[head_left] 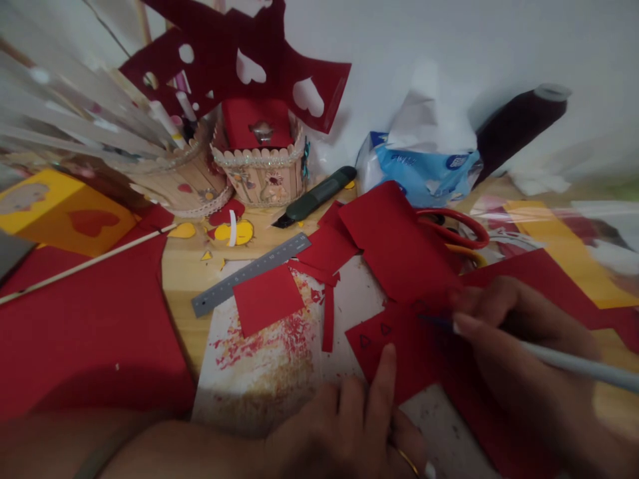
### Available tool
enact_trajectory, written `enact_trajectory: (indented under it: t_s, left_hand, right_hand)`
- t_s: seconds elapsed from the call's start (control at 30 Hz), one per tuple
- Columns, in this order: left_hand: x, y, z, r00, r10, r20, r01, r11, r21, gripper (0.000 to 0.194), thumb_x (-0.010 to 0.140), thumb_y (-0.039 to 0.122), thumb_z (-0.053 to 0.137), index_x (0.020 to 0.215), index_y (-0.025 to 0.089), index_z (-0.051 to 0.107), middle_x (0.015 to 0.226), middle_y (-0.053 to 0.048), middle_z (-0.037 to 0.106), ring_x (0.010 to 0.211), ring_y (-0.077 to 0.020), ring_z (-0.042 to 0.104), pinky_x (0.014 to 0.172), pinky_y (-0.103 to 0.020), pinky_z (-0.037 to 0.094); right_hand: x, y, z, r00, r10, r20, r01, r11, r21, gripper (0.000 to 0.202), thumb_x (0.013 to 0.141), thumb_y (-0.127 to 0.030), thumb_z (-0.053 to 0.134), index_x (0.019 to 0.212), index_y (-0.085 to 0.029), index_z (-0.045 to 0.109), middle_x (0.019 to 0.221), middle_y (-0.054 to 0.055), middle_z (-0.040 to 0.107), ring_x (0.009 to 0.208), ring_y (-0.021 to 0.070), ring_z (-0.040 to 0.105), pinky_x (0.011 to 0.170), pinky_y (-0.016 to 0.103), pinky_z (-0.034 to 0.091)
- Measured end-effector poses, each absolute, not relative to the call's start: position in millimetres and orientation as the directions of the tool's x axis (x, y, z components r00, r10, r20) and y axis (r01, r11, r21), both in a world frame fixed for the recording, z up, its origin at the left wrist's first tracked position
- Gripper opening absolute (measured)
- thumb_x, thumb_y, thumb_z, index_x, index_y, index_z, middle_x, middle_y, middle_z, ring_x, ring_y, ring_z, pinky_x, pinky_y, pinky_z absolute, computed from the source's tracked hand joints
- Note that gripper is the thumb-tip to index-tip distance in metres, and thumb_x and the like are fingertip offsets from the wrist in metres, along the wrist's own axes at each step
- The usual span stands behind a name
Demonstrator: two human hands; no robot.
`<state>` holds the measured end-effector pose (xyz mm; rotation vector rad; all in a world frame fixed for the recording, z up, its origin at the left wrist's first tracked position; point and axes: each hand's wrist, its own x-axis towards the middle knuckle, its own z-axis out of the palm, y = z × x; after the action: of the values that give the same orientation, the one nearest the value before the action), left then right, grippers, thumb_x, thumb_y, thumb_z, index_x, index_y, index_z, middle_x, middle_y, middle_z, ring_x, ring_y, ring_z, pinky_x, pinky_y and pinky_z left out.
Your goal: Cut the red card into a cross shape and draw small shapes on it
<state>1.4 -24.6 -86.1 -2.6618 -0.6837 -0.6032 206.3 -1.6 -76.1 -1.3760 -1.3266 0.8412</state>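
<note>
Red paper (414, 356), apparent pen (574, 360) in right hand (529, 359)

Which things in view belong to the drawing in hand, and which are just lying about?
In use:
- pen, held by the right hand
- red card with drawn triangles, under the left hand's fingertip

Apparently just lying about:
- gray ruler
- utility knife
- blue tissue pack

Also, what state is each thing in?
Pen: held in right hand.
Marked card: triangles drawn, left hand touching it.
Ruler: lying flat.
Box cutter: lying down, blade extent unclear.
Tissue pack: open, tissue sticking out.
Cutout sheet: heart holes cut through.
</note>
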Motion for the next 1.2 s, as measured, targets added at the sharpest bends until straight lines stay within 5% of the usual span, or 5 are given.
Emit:
enact_trajectory:
  t_s: [0.2, 0.33, 0.67, 0.83, 1.2]
  left_hand:
    - [1.0, -24.1, -87.3, 0.803, 0.369, 0.468, 0.505, -0.838, -0.206, 0.015, 0.086, 0.010, 0.048, 0.075, 0.020, 0.049, 0.103, -0.014, 0.076, 0.036, -0.0096, 0.049, 0.030, -0.023, 0.031]
    - [1.8, -25.1, -91.5, 0.793, 0.355, 0.495, 0.506, -0.836, -0.212, 0.013, 0.083, 0.011, 0.051, 0.074, 0.020, 0.049, 0.104, -0.016, 0.075, 0.036, -0.0100, 0.050, 0.029, -0.023, 0.030]
    - [-2.1, -23.4, -86.5, 0.830, 0.341, 0.442, 0.470, -0.855, -0.222, 0.011, 0.085, 0.014, 0.052, 0.077, 0.020, 0.049, 0.106, -0.016, 0.074, 0.037, -0.0098, 0.050, 0.030, -0.022, 0.031]
    - [3.7, -26.0, -94.6, 0.780, 0.360, 0.512, 0.513, -0.837, -0.193, 0.013, 0.083, 0.011, 0.049, 0.075, 0.020, 0.048, 0.101, -0.015, 0.076, 0.035, -0.0101, 0.049, 0.029, -0.022, 0.030]
    - [5.8, -24.1, -93.4, 0.742, 0.379, 0.552, 0.554, -0.811, -0.188, 0.019, 0.080, 0.006, 0.045, 0.070, 0.022, 0.044, 0.097, -0.011, 0.078, 0.032, -0.0095, 0.045, 0.028, -0.025, 0.025]
  right_hand:
    - [215.5, 6.2, -76.0, 0.352, 0.935, 0.041, 0.255, -0.054, -0.965, 0.028, 0.077, -0.031, 0.076, 0.059, -0.023, 0.055, 0.050, -0.004, 0.048, 0.047, 0.0121, 0.038, 0.041, 0.023, 0.025]
    - [212.4, 8.7, -76.2, 0.388, 0.917, 0.090, 0.213, 0.006, -0.977, 0.030, 0.069, -0.029, 0.081, 0.059, -0.023, 0.053, 0.049, -0.007, 0.051, 0.044, 0.0087, 0.040, 0.039, 0.018, 0.029]
    - [211.0, -2.4, -50.8, 0.173, 0.968, 0.183, 0.398, 0.101, -0.912, 0.026, 0.077, -0.017, 0.071, 0.062, -0.025, 0.052, 0.061, -0.004, 0.053, 0.057, 0.0132, 0.050, 0.050, 0.022, 0.041]
    - [210.6, -0.2, -73.8, -0.010, 0.995, 0.097, 0.455, 0.091, -0.886, 0.030, 0.084, -0.024, 0.067, 0.062, -0.024, 0.045, 0.057, -0.004, 0.051, 0.048, 0.0127, 0.042, 0.043, 0.024, 0.034]
    - [211.6, -3.7, -80.2, -0.094, 0.973, 0.212, 0.535, 0.229, -0.814, 0.031, 0.089, -0.018, 0.061, 0.066, -0.024, 0.042, 0.057, -0.006, 0.048, 0.048, 0.0103, 0.043, 0.045, 0.022, 0.036]
